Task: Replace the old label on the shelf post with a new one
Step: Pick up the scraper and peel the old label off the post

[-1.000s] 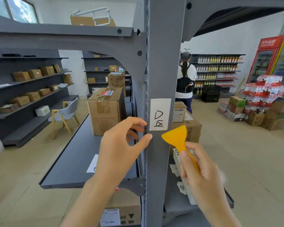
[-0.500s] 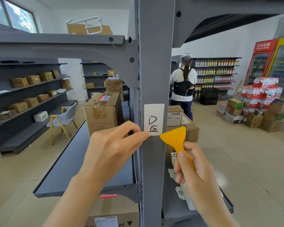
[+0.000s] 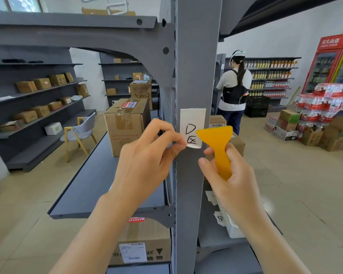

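The scene is bright and evenly lit, with soft daylight entering through a window [image 3: 22,3] at the upper left of the frame. Shadows are faint; only the underside of the shelf [image 3: 269,14] at the upper right goes dark. The pale wall at the right reads slightly washed out. Wide-angle distortion bends straight lines near the edges, most clearly along the left and top. The centre is sharp; distant goods at the far right look soft and smeared.
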{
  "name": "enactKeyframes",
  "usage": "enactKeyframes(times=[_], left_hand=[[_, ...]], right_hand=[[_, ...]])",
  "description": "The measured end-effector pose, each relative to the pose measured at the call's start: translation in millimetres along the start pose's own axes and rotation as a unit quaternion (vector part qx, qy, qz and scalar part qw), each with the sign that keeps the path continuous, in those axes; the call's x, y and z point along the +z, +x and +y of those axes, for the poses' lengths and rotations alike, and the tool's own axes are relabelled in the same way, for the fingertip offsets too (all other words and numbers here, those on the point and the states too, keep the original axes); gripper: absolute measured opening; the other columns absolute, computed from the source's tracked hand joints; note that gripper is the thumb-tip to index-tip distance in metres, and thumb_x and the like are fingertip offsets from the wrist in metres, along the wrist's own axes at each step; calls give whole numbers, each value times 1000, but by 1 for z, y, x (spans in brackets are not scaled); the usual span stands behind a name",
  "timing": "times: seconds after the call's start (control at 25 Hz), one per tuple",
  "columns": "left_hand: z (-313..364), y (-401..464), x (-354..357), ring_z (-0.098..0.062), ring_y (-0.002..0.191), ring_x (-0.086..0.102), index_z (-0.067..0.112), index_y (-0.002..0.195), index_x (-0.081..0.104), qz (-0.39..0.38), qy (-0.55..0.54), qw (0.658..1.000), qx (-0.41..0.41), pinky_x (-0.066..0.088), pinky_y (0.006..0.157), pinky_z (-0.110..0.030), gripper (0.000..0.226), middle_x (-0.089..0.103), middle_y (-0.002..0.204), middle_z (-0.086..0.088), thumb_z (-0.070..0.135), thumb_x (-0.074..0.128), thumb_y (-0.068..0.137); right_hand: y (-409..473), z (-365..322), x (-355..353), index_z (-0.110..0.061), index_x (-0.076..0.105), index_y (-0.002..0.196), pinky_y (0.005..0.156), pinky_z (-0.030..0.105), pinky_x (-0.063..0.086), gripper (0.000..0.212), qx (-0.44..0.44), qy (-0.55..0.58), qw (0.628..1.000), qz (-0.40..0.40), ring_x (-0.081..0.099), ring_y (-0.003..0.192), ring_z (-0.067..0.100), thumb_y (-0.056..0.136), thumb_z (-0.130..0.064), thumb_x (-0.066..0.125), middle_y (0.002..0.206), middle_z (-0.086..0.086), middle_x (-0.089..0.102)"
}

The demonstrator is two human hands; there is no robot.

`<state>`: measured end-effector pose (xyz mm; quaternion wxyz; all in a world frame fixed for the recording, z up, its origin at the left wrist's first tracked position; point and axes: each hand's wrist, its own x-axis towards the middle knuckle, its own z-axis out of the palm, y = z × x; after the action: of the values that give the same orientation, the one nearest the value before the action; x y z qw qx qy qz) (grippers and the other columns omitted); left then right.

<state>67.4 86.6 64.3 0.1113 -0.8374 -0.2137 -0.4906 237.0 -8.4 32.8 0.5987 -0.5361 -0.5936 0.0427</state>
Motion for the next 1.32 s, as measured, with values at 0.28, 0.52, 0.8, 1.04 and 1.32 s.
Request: enactKeyframes(times=[0.28, 0.52, 0.8, 1.04, 1.32], left_hand=[[11, 3, -1, -13, 70, 61, 15, 102, 72, 0, -49, 998, -47, 57, 52, -34, 24, 62, 108, -3, 34, 57, 98], [21, 9, -11, -11, 66, 58, 16, 101, 71, 31, -79, 995, -58, 54, 51, -36, 23, 60, 106, -1, 34, 57, 98], [28, 10, -15, -16, 67, 60, 13, 101, 72, 45, -119, 991, -45, 55, 52, -36, 29, 60, 106, -3, 36, 54, 99], [35, 12, -17, -15, 67, 60, 14, 99, 72, 54, -130, 990, -17, 54, 52, -32, 24, 60, 103, -1, 33, 57, 99], [37, 9, -14, -16, 63, 61, 15, 97, 77, 55, -148, 987, -3, 54, 51, -33, 22, 65, 96, -2, 31, 62, 98]], right_hand=[[14, -9, 2, -34, 58, 81, 51, 20, 42, 23, -60, 7, 998, 3, 39, 46, 10, 89, -23, 76, 53, 3, 43], [24, -13, -4, -26, 72, 86, 55, 8, 36, 5, -112, -35, 992, 36, 44, 50, 8, 90, -25, 74, 56, -13, 46], [26, -17, -13, -9, 79, 104, 58, 7, 37, 24, -140, -13, 989, 54, 51, 55, 5, 92, -27, 69, 65, -11, 58], [22, -18, -20, -5, 78, 93, 57, 9, 36, 25, -145, -7, 987, 72, 44, 51, 7, 92, -28, 70, 59, -1, 59], [17, -17, -29, -13, 80, 103, 55, 9, 38, 17, -154, -12, 985, 71, 47, 52, 6, 90, -21, 72, 63, -5, 65]])
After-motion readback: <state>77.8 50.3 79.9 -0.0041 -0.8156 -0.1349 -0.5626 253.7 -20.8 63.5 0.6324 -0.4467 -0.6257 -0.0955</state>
